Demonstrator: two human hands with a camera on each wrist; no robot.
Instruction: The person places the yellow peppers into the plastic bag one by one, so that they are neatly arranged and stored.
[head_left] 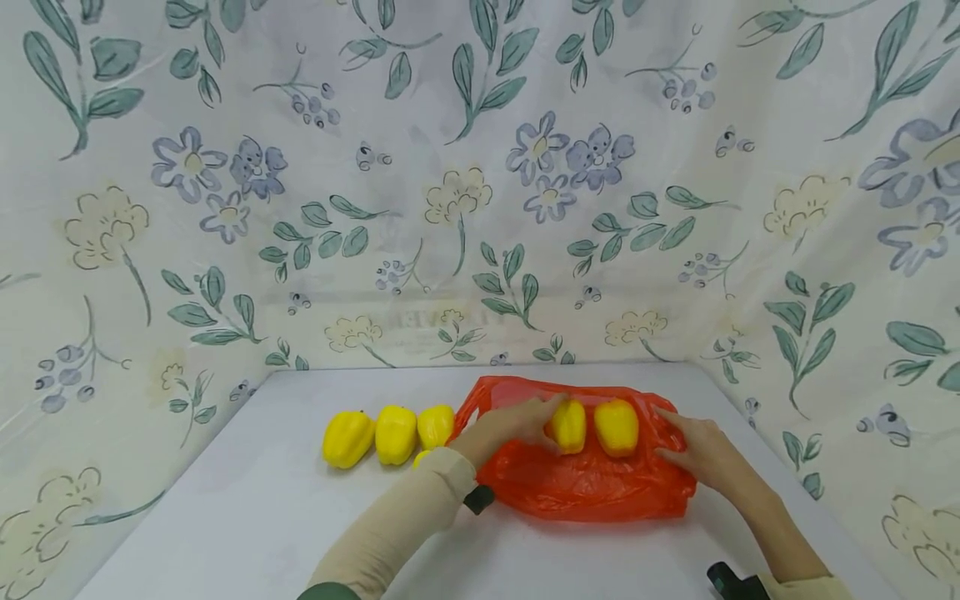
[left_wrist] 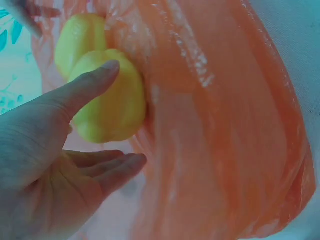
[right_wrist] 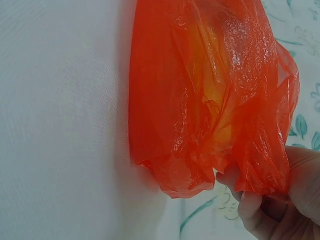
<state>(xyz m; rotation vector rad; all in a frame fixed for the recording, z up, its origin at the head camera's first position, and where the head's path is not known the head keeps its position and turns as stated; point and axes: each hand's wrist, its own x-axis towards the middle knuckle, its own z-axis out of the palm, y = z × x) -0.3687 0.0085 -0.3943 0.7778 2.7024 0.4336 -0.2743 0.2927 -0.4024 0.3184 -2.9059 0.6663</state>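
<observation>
A red plastic bag (head_left: 585,492) lies on the table, with a yellow bell pepper (head_left: 572,427) and a second yellow bell pepper (head_left: 617,427) side by side at its opening. My left hand (head_left: 529,419) is at the nearer pepper's left side. In the left wrist view its thumb overlaps that pepper (left_wrist: 112,107), while the fingers stretch out below, apart from it. At the bag's right end, my right hand (head_left: 701,450) holds the plastic. The right wrist view shows fingers and thumb pinching the bag's edge (right_wrist: 262,172); yellow shows dimly through the film.
Left of the bag, a yellow bell pepper (head_left: 348,439), another pepper (head_left: 396,435) and a third pepper (head_left: 437,426) stand in a row. A further one (head_left: 422,457) is mostly hidden by my left sleeve. A flower-patterned curtain (head_left: 457,275) rises behind the white table (head_left: 247,500).
</observation>
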